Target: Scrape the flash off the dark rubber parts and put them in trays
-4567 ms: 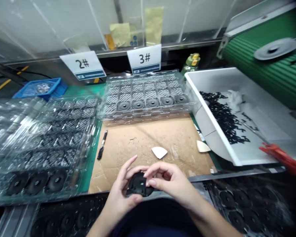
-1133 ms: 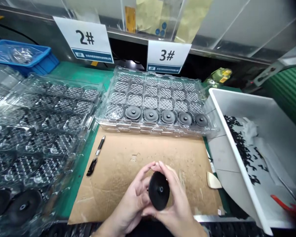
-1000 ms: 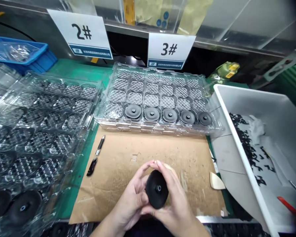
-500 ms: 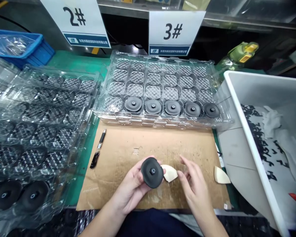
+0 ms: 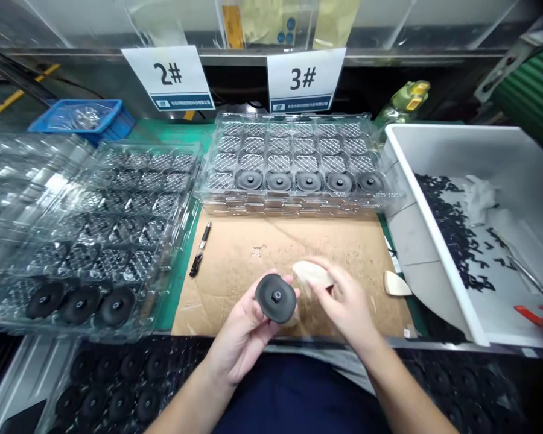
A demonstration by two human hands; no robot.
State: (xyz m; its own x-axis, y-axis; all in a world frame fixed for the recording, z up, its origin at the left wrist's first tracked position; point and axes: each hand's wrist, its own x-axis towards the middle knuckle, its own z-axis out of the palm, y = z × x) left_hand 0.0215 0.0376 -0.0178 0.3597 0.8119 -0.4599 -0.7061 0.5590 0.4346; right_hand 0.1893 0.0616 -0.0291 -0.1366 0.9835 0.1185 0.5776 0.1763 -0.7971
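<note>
A round black part [image 5: 276, 299] with a small central post is held by my left hand [image 5: 247, 331], its post side facing up. My right hand [image 5: 344, 301], just to the right of it, pinches a cream-white wedge-shaped pad [image 5: 311, 273] between thumb and fingers, raised over the cardboard sheet [image 5: 271, 235]. The pad and the black part are apart. Beyond the cardboard, a clear plastic tray [image 5: 294, 196] has several similar black parts in its front row. A second cream wedge [image 5: 396, 284] lies at the cardboard's right edge.
A pen [image 5: 201, 249] lies on the cardboard's left side. More clear trays [image 5: 163, 283] with black parts stand at the left. At the right is a white bin [image 5: 434, 241] with small black pieces and a red-handled tool [image 5: 540, 316]. A blue bin [image 5: 113, 123] sits at the back left.
My right hand has closed on the cream wedge and lifted it from the cardboard. My left hand still holds the black part. The camera view has shifted, showing more of the shelf.
</note>
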